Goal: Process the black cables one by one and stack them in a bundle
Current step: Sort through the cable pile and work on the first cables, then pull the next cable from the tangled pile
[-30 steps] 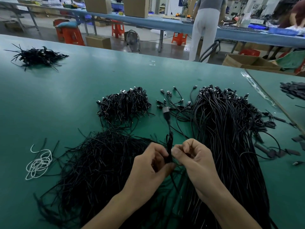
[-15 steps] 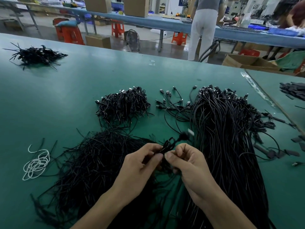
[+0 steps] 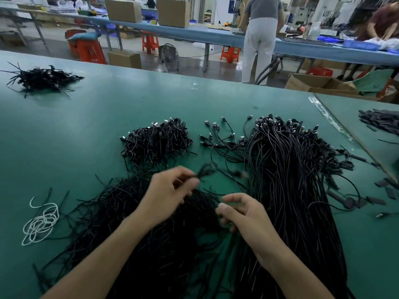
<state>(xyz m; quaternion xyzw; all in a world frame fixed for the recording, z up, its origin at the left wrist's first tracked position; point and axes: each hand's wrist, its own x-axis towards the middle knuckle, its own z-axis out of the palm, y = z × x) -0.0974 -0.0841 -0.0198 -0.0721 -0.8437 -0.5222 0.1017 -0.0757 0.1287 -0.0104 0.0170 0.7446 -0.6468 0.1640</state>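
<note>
My left hand (image 3: 170, 190) pinches a small coiled black cable (image 3: 206, 170), blurred, lifted over the table toward the bundle of coiled cables (image 3: 157, 142) at the centre. My right hand (image 3: 241, 212) hovers apart from it, fingers loosely curled, holding nothing that I can see. A long heap of loose black cables (image 3: 287, 180) lies to the right. Under my forearms spreads a pile of thin black ties (image 3: 133, 229).
White string (image 3: 41, 223) is tangled at the left on the green table (image 3: 86, 117). Another black cable heap (image 3: 43, 78) sits far left. Flat black pieces (image 3: 382, 121) lie at the right. A person (image 3: 260, 37) stands behind at a blue bench.
My hands worked together on the coiled cable; now they have parted. The left hand carries the cable up and away while the right hand has let go and dropped back.
</note>
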